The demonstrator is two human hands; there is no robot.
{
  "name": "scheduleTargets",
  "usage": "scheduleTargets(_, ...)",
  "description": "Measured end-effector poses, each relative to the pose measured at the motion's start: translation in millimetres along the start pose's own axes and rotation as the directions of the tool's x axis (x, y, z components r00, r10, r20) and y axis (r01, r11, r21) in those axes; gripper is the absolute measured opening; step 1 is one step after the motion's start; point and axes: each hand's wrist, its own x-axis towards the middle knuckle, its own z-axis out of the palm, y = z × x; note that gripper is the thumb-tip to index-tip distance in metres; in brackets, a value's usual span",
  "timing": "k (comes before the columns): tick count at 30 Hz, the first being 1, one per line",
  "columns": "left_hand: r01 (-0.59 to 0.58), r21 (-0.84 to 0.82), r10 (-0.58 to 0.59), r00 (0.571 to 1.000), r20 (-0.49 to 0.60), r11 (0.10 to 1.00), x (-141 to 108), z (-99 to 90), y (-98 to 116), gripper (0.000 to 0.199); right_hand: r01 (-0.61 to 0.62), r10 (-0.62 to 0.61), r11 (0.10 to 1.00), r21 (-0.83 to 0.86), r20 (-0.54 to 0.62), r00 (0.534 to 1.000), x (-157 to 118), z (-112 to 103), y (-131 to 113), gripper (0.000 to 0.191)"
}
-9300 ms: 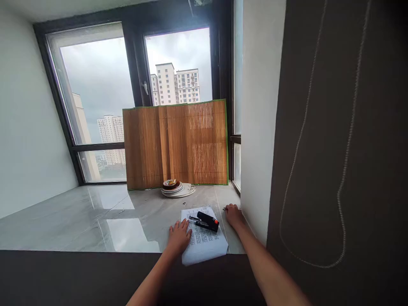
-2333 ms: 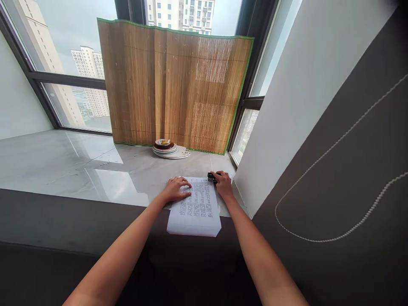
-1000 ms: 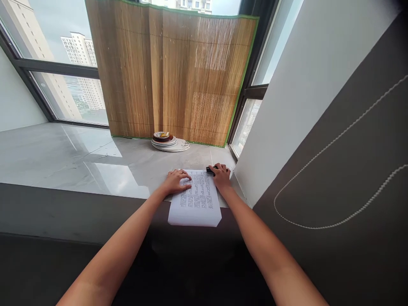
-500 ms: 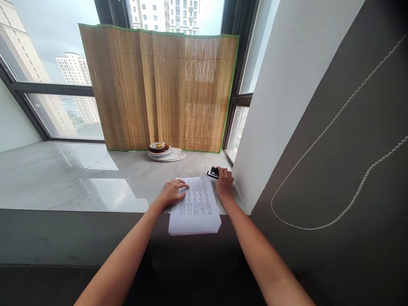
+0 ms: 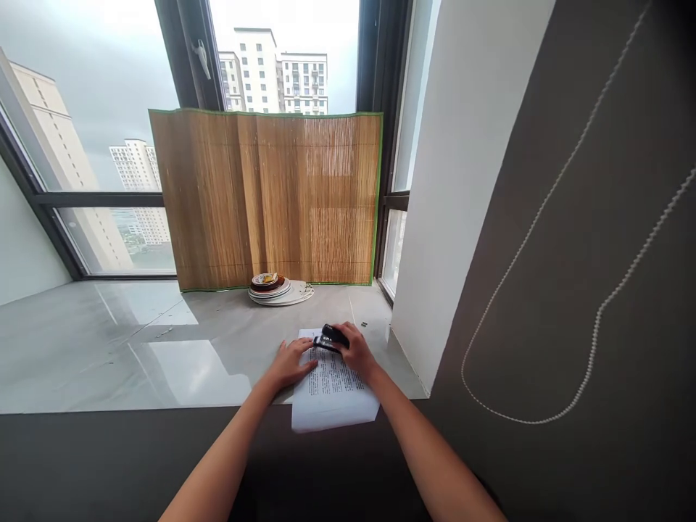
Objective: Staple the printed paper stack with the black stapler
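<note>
A white printed paper [image 5: 331,380] lies on the window ledge, its near end hanging over the front edge. My left hand [image 5: 291,364] rests along the paper's left side, thumb apart and fingers stretched out toward the stapler's tip. In my right hand [image 5: 356,349] is a black stapler [image 5: 330,338], held over the upper part of the paper with its nose pointing left. The right fingers wrap around the stapler's back end. Whether its jaws are around the paper edge or above the sheet cannot be made out.
Small dark bits [image 5: 364,324] lie on the pale ledge [image 5: 196,370], beyond my right hand. Stacked plates [image 5: 272,290] stand before an upright bamboo mat [image 5: 272,203] against the window. A white wall [image 5: 429,254] and a hanging bead chain [image 5: 503,283] are at the right.
My right hand has brought the stapler leftward from beside the paper to over its upper part. My left hand stays at the paper's left side. The view has tilted upward.
</note>
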Motion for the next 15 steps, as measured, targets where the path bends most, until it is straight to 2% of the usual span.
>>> scheduleTargets(2,0.012,-0.022,-0.011,1.0,0.011,1.0,0,1.0,-1,0.059,0.013,-0.013,1.0,0.005,0.058,0.998,-1,2,-3,0.045)
scheduleTargets(4,0.027,-0.04,-0.027,1.0,0.01,0.999,0,1.9,-3,0.066,0.005,-0.005,1.0,-0.001,0.065,0.998,-2,1,-4,0.046)
scheduleTargets(10,0.045,-0.037,-0.045,0.999,0.014,0.998,2,1.7,-4,0.07,-0.032,0.035,0.999,-0.031,0.094,0.995,-1,1,-3,0.041)
scheduleTargets(11,0.047,-0.038,-0.046,0.999,0.019,0.998,2,1.1,-3,0.07,-0.058,0.06,0.998,-0.032,0.059,0.996,0,1,0,0.035)
scheduleTargets(13,0.053,-0.042,-0.052,0.998,0.021,0.998,1,-0.4,0,0.069,-0.156,0.151,0.986,-0.049,-0.102,0.983,3,-1,8,0.02)
scheduleTargets(15,0.058,-0.046,-0.058,0.998,0.017,0.997,0,-2.0,2,0.064,-0.284,0.25,0.956,-0.071,-0.307,0.918,4,-5,20,0.032)
